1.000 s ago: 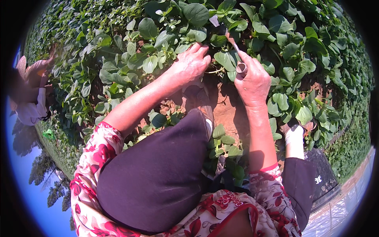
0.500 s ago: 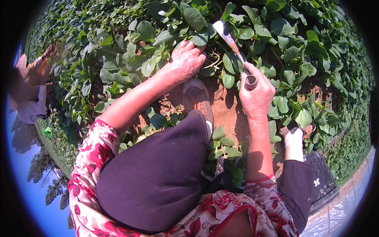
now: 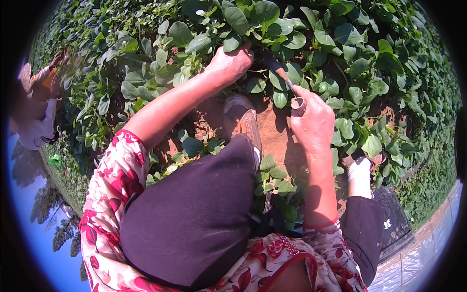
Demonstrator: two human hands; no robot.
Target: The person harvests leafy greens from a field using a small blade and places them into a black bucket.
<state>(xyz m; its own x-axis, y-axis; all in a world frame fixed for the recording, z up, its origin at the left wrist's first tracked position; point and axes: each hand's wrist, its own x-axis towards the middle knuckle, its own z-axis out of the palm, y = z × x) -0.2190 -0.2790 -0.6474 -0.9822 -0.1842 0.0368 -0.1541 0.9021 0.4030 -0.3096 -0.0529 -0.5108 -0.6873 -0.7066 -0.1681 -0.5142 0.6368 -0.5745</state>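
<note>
My left hand (image 3: 228, 63) is closed in among the leaves at the base of a leafy green plant (image 3: 265, 17). Its fingertips are partly covered by foliage. My right hand (image 3: 314, 119) is wrapped round a small hand spade (image 3: 283, 74) with a hollow, round handle end. The spade's shank slants up and left toward the plant, close beside my left hand. Its blade lies in shadow under the leaves, so I cannot tell whether it touches the stem.
Broad-leaved greens (image 3: 360, 63) grow densely ahead and to both sides. Bare reddish soil (image 3: 275, 129) shows between my shoes (image 3: 243, 117). A dark crate-like box (image 3: 391, 214) stands at the lower right. Another person (image 3: 36, 112) crouches at the far left.
The spade has moved down and left, its blade passing from above the leaves to beneath them near my left hand. My left hand has closed more tightly and moved slightly up.
</note>
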